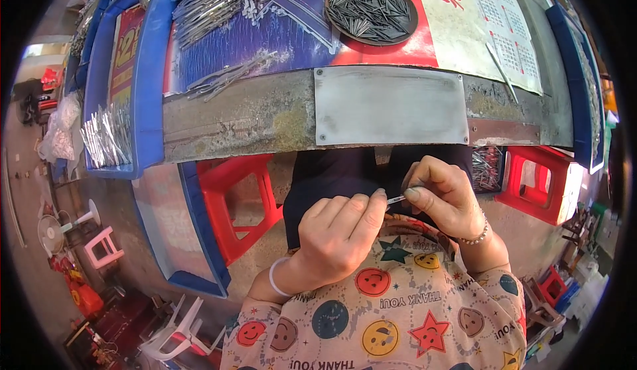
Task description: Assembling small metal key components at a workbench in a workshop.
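Just past the table's near edge, above my lap, both my hands meet on a thin silvery metal piece [396,199]. My left hand [338,234] is closed around one end, its fingers curled and the thumb along the top; most of the piece is hidden inside it. My right hand [446,201] pinches the other end between thumb and bent fingers. Only a short length shows between the two. In front of my hands, a pale metal plate [391,107] is screwed flat to the table edge.
A round bowl [413,22] of dark tapered pins stands on the table. Heaps of slim metal pieces [211,5] lie left of it; several loose ones [229,75] lie nearer. Blue trays [147,105] flank the table. A thin rod [501,70] rests right. Red stools [229,204] stand below.
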The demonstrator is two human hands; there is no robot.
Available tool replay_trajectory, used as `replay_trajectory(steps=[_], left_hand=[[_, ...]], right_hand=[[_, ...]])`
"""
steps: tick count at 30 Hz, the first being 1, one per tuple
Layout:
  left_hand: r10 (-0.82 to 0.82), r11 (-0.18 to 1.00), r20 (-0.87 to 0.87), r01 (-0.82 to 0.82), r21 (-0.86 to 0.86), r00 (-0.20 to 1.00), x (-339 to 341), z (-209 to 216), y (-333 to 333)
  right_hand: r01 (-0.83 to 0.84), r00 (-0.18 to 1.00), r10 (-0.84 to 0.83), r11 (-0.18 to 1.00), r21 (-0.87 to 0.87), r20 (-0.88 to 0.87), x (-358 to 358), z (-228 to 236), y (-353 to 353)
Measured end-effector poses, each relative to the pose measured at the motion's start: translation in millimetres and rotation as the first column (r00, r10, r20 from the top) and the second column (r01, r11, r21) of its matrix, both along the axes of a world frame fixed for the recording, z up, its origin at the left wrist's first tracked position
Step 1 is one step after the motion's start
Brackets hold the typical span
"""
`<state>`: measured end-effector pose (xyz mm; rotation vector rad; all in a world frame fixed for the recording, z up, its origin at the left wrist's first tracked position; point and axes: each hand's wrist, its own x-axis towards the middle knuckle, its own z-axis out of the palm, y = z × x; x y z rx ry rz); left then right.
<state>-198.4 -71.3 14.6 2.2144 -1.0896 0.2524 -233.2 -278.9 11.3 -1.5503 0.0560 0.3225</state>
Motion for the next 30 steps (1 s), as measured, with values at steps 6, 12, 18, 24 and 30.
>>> replay_trajectory(steps=[6,12,18,24,30], left_hand=[[0.009,0.998,-0.073,-0.013,-0.055,0.997,4,-4,2],[0.094,0.971,-0.307,-0.155,-0.184,0.947,18,3,21],[0.305,0.901,-0.316,-0.38,-0.21,0.898,70,4,63],[0.388,0.883,-0.305,-0.446,-0.148,0.87,125,9,85],[0.399,0.917,-0.138,-0.397,0.048,0.906,163,-8,92]], right_hand=[[0.04,0.996,-0.03,0.994,0.104,-0.088,4,-1,2],[0.228,0.951,-0.235,0.972,0.059,0.199,14,3,-10],[0.547,0.759,-0.457,0.834,-0.073,0.463,38,-25,-22],[0.521,0.689,-0.262,0.827,-0.21,0.676,35,-31,-22],[0.535,0.698,-0.253,0.807,-0.252,0.67,39,-26,-18]])
